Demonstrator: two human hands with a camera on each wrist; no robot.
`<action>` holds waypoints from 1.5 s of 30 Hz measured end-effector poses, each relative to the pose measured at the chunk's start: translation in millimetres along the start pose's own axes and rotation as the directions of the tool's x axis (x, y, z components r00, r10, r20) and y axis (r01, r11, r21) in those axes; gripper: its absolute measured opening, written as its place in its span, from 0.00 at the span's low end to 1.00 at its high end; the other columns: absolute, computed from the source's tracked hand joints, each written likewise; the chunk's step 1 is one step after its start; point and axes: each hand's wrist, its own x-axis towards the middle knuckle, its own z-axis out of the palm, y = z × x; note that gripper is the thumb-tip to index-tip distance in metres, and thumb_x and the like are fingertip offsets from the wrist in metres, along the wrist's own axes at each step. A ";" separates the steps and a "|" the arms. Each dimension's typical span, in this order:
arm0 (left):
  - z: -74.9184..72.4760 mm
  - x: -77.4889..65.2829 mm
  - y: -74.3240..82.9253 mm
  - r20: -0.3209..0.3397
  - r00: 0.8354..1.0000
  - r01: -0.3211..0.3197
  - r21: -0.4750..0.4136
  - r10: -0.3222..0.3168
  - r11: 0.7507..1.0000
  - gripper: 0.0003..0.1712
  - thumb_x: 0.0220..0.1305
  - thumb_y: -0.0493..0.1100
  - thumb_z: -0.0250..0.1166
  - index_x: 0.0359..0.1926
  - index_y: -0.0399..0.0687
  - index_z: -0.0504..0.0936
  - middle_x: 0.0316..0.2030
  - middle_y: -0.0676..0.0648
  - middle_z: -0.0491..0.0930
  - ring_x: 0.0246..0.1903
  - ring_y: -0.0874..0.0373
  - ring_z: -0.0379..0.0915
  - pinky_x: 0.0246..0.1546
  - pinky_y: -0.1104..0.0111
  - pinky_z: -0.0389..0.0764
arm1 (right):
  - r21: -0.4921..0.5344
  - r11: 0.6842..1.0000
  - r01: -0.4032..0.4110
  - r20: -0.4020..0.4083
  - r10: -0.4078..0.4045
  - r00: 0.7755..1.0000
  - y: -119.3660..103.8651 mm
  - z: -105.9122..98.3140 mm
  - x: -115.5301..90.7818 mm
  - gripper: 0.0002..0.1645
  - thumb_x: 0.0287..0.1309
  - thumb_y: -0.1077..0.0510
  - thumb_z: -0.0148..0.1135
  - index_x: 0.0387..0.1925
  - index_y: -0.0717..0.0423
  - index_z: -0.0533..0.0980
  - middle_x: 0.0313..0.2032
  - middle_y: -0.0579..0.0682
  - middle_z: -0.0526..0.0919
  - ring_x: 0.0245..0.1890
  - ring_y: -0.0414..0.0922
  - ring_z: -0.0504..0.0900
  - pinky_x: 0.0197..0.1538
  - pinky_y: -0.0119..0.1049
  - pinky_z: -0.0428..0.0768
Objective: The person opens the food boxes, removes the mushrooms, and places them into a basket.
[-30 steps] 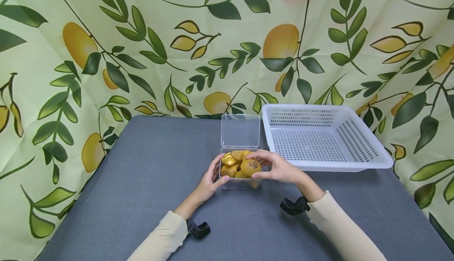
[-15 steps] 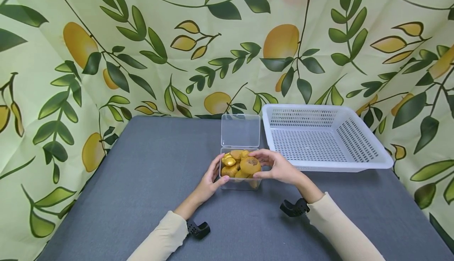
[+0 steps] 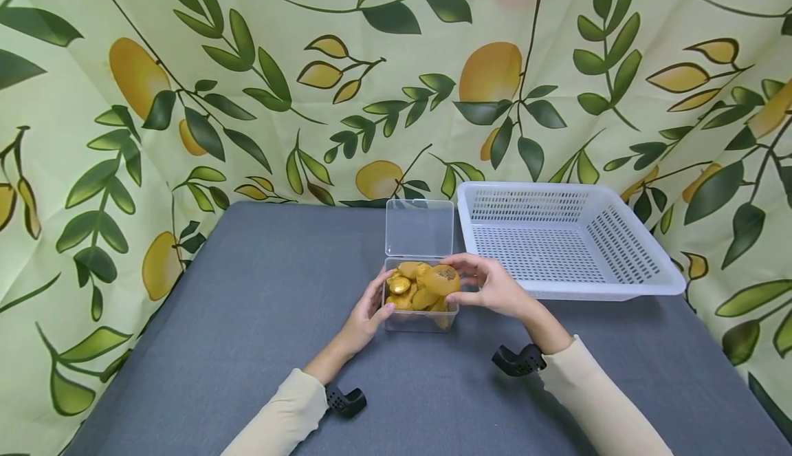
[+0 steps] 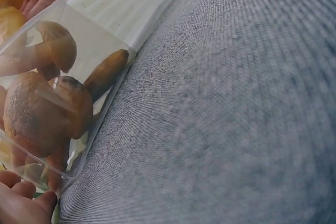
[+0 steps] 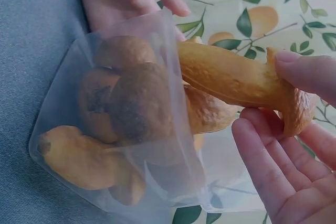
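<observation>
A clear plastic box point(image 3: 411, 322) stands on the table, filled with several yellow-brown mushrooms point(image 5: 142, 103). My left hand point(image 3: 364, 315) holds the box at its left side, thumb at the front corner. With thumb and fingers my right hand point(image 3: 495, 291) pinches one mushroom point(image 3: 443, 280) by its cap, at the right rim of the box. In the right wrist view, that mushroom's stem point(image 5: 226, 74) points toward the box opening. Through the box wall in the left wrist view, caps and stems point(image 4: 37, 114) are pressed together.
Behind the box its hinged clear lid point(image 3: 419, 229) is raised. A white perforated basket point(image 3: 575, 291) sits at the back right, close to my right hand. Grey cloth point(image 3: 278, 270) covers the table, and a leaf-and-fruit patterned curtain point(image 3: 396, 64) hangs behind it.
My right hand has shifted slightly right, and the pinched mushroom has come with it, up toward the box's right rim. My left hand has stayed at the box.
</observation>
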 end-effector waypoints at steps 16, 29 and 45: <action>-0.3 1.0 2.3 0.020 1.000 -0.015 -0.008 0.015 1.000 0.36 0.68 0.35 0.52 0.73 0.36 0.49 0.73 0.29 0.50 0.71 0.63 0.54 0.65 0.86 0.57 | 0.105 0.990 0.090 -0.053 -0.084 0.995 -9.2 -15.9 -2.8 0.32 0.49 0.72 0.68 0.56 0.77 0.68 0.50 0.27 0.78 0.46 0.28 0.80 0.49 0.23 0.82; -2.1 -0.1 2.9 0.022 1.000 0.008 -0.024 -0.007 1.000 0.37 0.68 0.37 0.53 0.73 0.36 0.49 0.73 0.29 0.49 0.68 0.75 0.53 0.65 0.88 0.56 | 0.146 0.987 0.072 -0.159 -0.049 0.986 -10.2 -33.8 -8.5 0.33 0.47 0.73 0.69 0.56 0.75 0.68 0.48 0.31 0.80 0.45 0.29 0.82 0.49 0.23 0.82; -1.7 -0.3 1.7 0.013 1.000 -0.006 -0.018 0.006 1.000 0.37 0.67 0.36 0.54 0.72 0.35 0.50 0.73 0.29 0.50 0.71 0.60 0.51 0.65 0.87 0.56 | 0.172 0.983 0.072 -0.349 -0.008 0.937 -1.5 -66.8 -21.6 0.28 0.50 0.76 0.64 0.52 0.52 0.76 0.44 0.32 0.83 0.43 0.28 0.82 0.47 0.19 0.81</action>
